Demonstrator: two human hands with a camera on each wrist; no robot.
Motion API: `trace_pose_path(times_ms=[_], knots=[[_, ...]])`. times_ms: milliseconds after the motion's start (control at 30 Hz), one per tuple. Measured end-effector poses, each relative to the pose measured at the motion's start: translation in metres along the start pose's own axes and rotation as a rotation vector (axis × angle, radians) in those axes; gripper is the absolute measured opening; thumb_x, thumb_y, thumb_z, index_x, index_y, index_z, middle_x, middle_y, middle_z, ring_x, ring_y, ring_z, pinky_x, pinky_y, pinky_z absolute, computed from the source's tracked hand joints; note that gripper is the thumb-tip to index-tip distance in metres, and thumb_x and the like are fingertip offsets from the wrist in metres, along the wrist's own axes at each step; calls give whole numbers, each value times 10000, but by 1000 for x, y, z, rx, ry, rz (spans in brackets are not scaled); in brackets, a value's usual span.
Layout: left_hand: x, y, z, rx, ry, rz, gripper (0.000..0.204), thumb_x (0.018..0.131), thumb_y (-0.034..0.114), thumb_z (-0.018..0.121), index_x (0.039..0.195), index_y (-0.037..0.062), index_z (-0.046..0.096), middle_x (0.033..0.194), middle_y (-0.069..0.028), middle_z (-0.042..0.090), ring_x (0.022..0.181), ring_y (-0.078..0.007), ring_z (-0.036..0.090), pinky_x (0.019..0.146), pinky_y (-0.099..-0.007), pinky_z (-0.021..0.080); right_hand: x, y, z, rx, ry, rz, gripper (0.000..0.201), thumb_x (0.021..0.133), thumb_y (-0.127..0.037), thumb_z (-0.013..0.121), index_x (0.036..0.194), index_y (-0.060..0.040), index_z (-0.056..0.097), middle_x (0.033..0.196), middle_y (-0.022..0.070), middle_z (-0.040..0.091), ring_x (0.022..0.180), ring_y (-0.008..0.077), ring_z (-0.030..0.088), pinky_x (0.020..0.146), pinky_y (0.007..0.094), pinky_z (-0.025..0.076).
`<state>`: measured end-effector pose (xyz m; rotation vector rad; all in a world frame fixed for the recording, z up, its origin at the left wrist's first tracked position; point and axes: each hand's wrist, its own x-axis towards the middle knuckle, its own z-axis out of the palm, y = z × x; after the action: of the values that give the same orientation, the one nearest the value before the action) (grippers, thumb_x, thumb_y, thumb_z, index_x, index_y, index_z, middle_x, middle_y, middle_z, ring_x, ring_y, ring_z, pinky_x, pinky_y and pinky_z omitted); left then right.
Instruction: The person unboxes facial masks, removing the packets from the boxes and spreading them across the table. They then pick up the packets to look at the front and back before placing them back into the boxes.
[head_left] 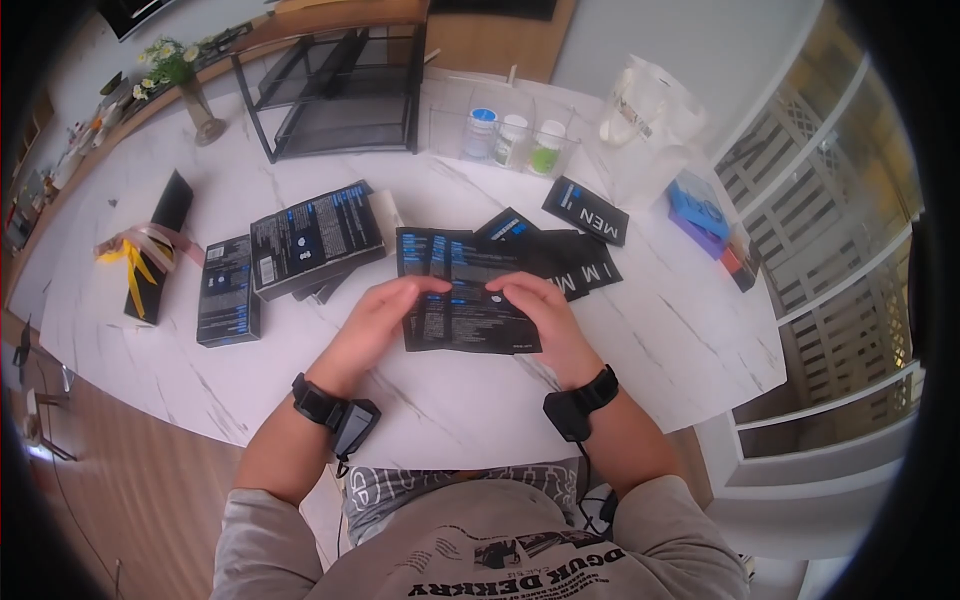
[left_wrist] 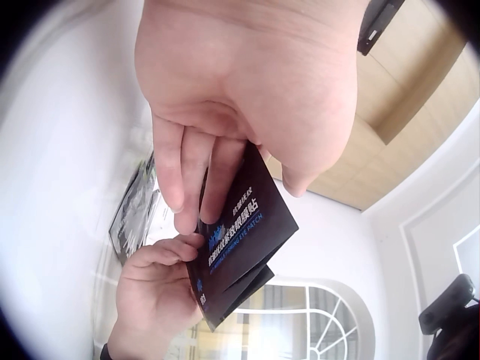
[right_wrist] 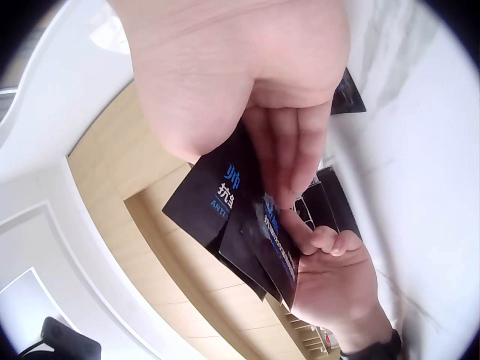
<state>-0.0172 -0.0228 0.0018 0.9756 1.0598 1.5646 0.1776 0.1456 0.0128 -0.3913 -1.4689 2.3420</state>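
Observation:
Between my two hands is a fanned bunch of flat black eye patch packets (head_left: 470, 325) with blue and white print, held over the near middle of the table. My left hand (head_left: 375, 315) grips their left side, thumb on the face toward me and fingers behind. On the other side, my right hand (head_left: 545, 315) holds the right edge the same way. The left wrist view shows "EYE PATCH" lettering on a packet (left_wrist: 247, 225) beneath the left fingers. Overlapping packets (right_wrist: 255, 247) spread beneath the right fingers. Just beyond lie more black packets (head_left: 590, 258) and one marked MEN (head_left: 588, 212).
Black printed boxes (head_left: 315, 240) are stacked to the left, beside a ribboned box (head_left: 160, 255). At the back stand a mesh rack (head_left: 345, 110), a clear bin (head_left: 450, 130) with bottles and a white bag (head_left: 650, 105). Small coloured boxes (head_left: 700, 215) sit near the right edge.

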Motion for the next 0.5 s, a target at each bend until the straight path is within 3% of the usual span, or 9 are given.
trace_pose_path(times_ms=[267,367,467,500], knots=[[1,-2,-1,74,26,19,407,1049,340,461,1200,6,638,1187,-66,635,1107,-142,567,980,-281,434,2,3,-1,-83,10,-39,177,965,-34,558,1108,9,652,1074,52,656,965,108,630,859,263,524],[0,0,-1,150,31,21,406,1043,315,464,1224,-21,604,1209,-114,622,1114,-171,603,984,-315,485,0,1,4,-104,43,-44,155,964,-37,567,1082,9,657,1041,46,658,949,97,626,860,253,519],[0,3,0,170,34,17,357,1032,269,495,1222,-9,611,1212,-101,623,1109,-161,598,983,-306,477,4,4,-2,-196,-11,-25,301,959,-14,570,1259,-8,583,1164,73,628,1057,117,600,925,267,498],[0,3,2,163,48,7,340,1025,247,506,1224,-6,614,1207,-96,625,1105,-160,598,982,-302,473,3,5,-1,-175,7,-81,402,951,11,567,1343,-24,487,1230,87,590,1106,131,577,956,277,481]])
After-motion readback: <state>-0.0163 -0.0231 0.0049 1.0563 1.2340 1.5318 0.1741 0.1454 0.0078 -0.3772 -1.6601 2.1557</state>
